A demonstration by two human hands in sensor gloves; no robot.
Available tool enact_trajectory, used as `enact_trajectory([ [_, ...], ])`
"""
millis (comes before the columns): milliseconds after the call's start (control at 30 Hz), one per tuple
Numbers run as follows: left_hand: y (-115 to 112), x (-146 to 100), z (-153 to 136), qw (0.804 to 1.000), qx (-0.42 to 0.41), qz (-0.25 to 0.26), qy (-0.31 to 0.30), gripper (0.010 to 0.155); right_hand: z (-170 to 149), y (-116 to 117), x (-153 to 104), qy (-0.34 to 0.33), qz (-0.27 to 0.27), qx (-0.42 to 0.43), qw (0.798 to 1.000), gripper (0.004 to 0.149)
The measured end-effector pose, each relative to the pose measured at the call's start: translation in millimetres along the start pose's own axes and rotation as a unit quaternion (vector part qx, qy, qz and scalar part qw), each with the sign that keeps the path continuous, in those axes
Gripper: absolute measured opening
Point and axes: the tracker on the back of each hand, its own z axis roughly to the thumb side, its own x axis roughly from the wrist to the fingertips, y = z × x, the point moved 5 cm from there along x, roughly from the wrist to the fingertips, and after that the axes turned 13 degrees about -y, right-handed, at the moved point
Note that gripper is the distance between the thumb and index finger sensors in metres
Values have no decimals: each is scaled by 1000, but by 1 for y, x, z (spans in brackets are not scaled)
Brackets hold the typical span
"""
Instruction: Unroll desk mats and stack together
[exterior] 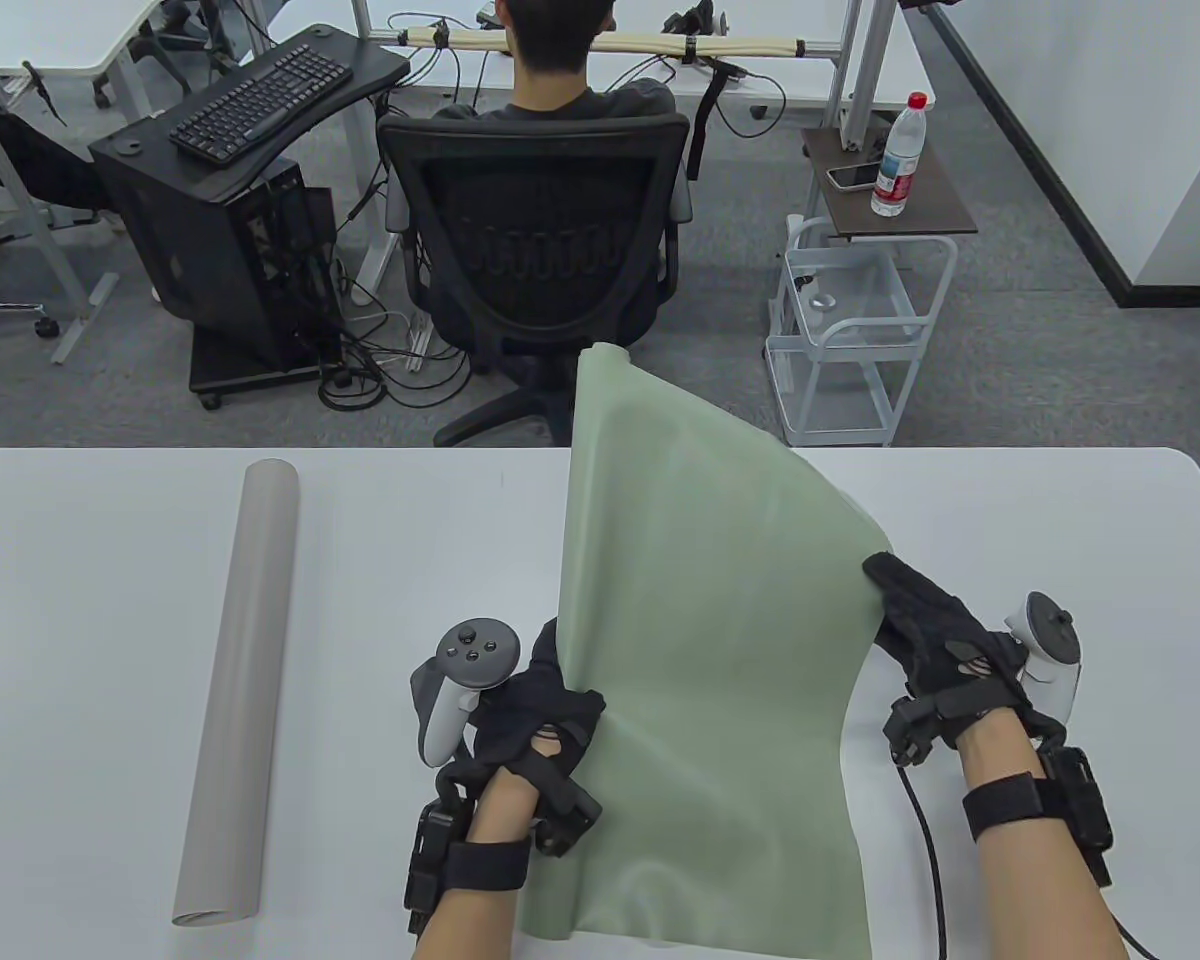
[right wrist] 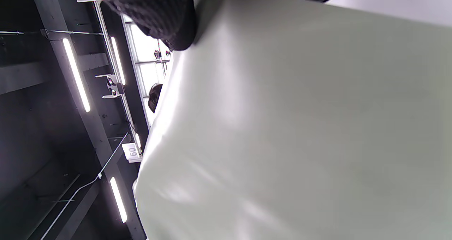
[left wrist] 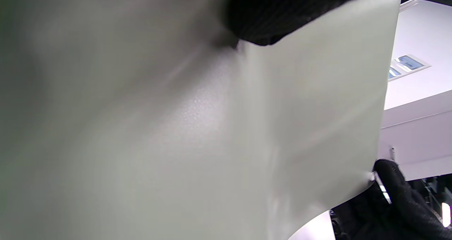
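A pale green desk mat [exterior: 700, 640] is unrolled and held up off the white table [exterior: 80, 620], curving upward toward the far edge. My left hand [exterior: 550, 700] grips its left edge near the front. My right hand [exterior: 905, 610] pinches its right edge. The green mat [left wrist: 176, 127] fills the left wrist view, with a fingertip [left wrist: 268, 17] on it. The right wrist view shows the mat [right wrist: 300, 127] under my fingers [right wrist: 166, 17]. A grey mat [exterior: 235, 690], still rolled into a tube, lies on the table to the left.
Beyond the table's far edge a person sits in a black office chair [exterior: 540, 240]. A white wire cart [exterior: 850, 340] stands at the back right, with a water bottle [exterior: 898, 155] on a small table. A black stand with a keyboard [exterior: 260, 100] is at the back left.
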Motion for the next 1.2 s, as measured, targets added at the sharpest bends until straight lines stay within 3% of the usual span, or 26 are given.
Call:
enact_trajectory([
  [233, -9, 9, -14, 999, 15, -13, 45, 81, 16, -6, 49, -11, -11, -41, 999, 48],
  [333, -19, 14, -22, 993, 67, -25, 89, 81, 22, -1, 69, -1, -2, -107, 994, 52],
  [467, -32, 20, -30, 987, 91, -37, 125, 81, 18, 17, 90, 1, 30, -205, 978, 53],
  [600, -32, 22, -31, 983, 110, -28, 145, 82, -3, 31, 93, 24, 56, -288, 956, 59],
  [700, -32, 26, -30, 978, 120, -18, 169, 82, -26, 48, 80, 65, 122, -376, 916, 78],
  [800, -33, 31, -29, 974, 132, -11, 185, 82, -48, 72, 55, 119, 211, -461, 854, 90],
  [833, -34, 32, -29, 973, 132, -9, 191, 82, -57, 81, 41, 144, 241, -491, 825, 93],
  [933, -34, 36, -29, 969, 135, -16, 205, 82, -75, 101, 10, 185, 295, -529, 774, 99],
  [1100, -35, 39, -32, 968, 123, -22, 218, 84, -105, 120, -22, 207, 318, -572, 727, 102],
  [1200, -38, 40, -35, 973, 85, -33, 213, 85, -115, 113, -27, 231, 300, -586, 716, 103],
])
